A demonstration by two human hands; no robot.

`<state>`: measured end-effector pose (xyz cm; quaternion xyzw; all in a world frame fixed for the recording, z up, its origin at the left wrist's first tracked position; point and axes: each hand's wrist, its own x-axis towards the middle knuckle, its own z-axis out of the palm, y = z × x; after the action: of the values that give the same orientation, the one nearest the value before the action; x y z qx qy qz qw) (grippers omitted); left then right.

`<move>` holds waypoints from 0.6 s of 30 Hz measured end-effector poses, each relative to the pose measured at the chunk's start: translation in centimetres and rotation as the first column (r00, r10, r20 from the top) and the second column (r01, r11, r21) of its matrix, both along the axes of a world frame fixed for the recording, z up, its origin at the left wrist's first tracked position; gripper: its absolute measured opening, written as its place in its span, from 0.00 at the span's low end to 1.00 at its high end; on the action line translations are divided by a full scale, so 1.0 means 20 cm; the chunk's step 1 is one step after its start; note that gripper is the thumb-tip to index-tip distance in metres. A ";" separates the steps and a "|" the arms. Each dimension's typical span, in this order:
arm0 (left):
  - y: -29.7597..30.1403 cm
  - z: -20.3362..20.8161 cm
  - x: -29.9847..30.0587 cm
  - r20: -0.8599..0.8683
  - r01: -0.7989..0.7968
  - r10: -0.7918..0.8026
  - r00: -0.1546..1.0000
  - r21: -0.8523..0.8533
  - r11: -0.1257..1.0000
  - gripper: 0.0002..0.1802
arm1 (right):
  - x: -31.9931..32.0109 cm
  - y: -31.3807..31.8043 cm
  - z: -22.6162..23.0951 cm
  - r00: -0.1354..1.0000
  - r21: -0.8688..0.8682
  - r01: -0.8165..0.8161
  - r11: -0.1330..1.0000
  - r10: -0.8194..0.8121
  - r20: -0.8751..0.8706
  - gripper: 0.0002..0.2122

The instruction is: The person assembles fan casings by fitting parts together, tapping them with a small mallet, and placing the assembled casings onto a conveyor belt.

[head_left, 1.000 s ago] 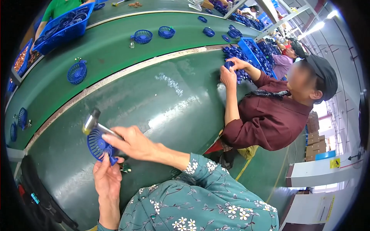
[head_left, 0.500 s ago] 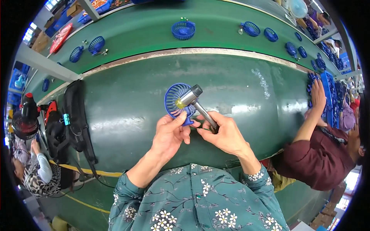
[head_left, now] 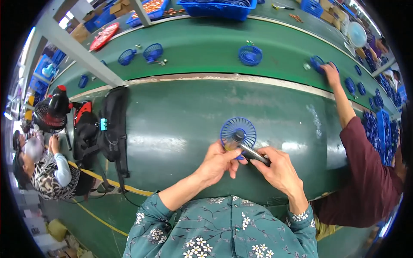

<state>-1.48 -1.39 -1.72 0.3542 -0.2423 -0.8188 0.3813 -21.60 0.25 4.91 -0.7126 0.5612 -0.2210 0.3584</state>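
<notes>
My left hand [head_left: 216,162] is closed on a round blue fan housing [head_left: 250,127] with a slotted grille, its thumb and fingers at the lower rim and stub. My right hand [head_left: 280,168] grips the metal handle of a small hammer [head_left: 254,154]. The hammer's head, dark at one end and yellowish at the other, lies over the lower part of the housing, close to my left thumb. Whether it touches the plastic, I cannot tell. Both hands are above the green worktable [head_left: 180,116].
Beyond the table runs a green belt [head_left: 198,47] carrying several blue housings. On the right, a co-worker's hand [head_left: 331,73] reaches onto the belt. A black bag [head_left: 114,129] and a black-and-red fan [head_left: 53,112] stand at left. A post [head_left: 81,47] rises at far left.
The hammer head has swung down toward the lower housing near my left thumb. My view has shifted. The co-worker's arm has gone from the blue bin to a housing on the belt.
</notes>
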 end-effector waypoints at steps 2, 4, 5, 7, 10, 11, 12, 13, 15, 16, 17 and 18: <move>0.00 0.01 0.02 -0.016 0.000 0.000 1.000 0.007 1.000 0.11 | 0.04 0.01 -0.01 0.999 -0.039 0.033 0.999 -0.033 0.003 0.10; 0.00 0.01 0.02 -0.026 -0.019 0.022 0.999 0.099 0.995 0.10 | 0.05 0.02 -0.04 0.999 -0.151 0.029 0.988 -0.026 0.023 0.10; 0.00 0.00 0.01 -0.026 -0.023 0.026 0.999 0.095 0.995 0.10 | 0.06 0.01 -0.07 0.999 -0.236 -0.019 0.972 0.030 0.042 0.10; 0.00 -0.01 -0.02 -0.092 -0.077 0.101 0.991 0.234 0.969 0.11 | 0.09 0.03 -0.13 0.996 -0.260 -0.088 0.961 0.089 -0.009 0.14; -0.02 0.00 0.00 -0.067 -0.043 0.065 0.996 0.291 0.956 0.15 | 0.16 0.02 -0.13 0.984 -0.271 -0.146 0.951 0.113 -0.136 0.17; -0.03 0.00 0.02 -0.068 -0.007 0.031 0.997 0.325 0.946 0.16 | 0.17 0.01 -0.12 0.982 -0.261 -0.151 0.953 0.113 -0.152 0.15; -0.03 -0.01 0.02 -0.061 0.018 0.001 0.998 0.313 0.950 0.20 | 0.18 0.00 -0.14 0.983 -0.281 -0.147 0.949 0.108 -0.150 0.15; -0.04 0.00 0.03 -0.061 0.011 0.008 0.998 0.313 0.950 0.20 | 0.19 -0.02 -0.16 0.981 -0.299 -0.156 0.941 0.111 -0.160 0.15; -0.06 0.02 0.04 -0.012 0.059 -0.058 0.998 0.287 0.956 0.22 | 0.18 -0.05 -0.19 0.985 -0.341 -0.155 0.927 0.120 -0.120 0.15; -0.08 0.03 0.06 -0.026 0.086 -0.082 0.996 0.263 0.961 0.23 | 0.17 -0.06 -0.21 0.989 -0.369 -0.150 0.917 0.133 -0.072 0.16; -0.09 0.04 0.09 -0.034 0.102 -0.097 0.995 0.241 0.965 0.24 | 0.20 -0.08 -0.20 0.997 -0.441 -0.068 0.895 0.073 -0.005 0.12; -0.09 0.04 0.13 -0.045 0.124 -0.119 0.992 0.124 0.985 0.25 | 0.20 -0.10 -0.18 0.997 -0.414 0.011 0.910 0.022 0.076 0.10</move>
<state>1.16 -3.17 -0.84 0.3467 -0.2040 -0.8608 0.3119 -17.60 -1.81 1.40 -0.7647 0.4850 -0.3616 0.2218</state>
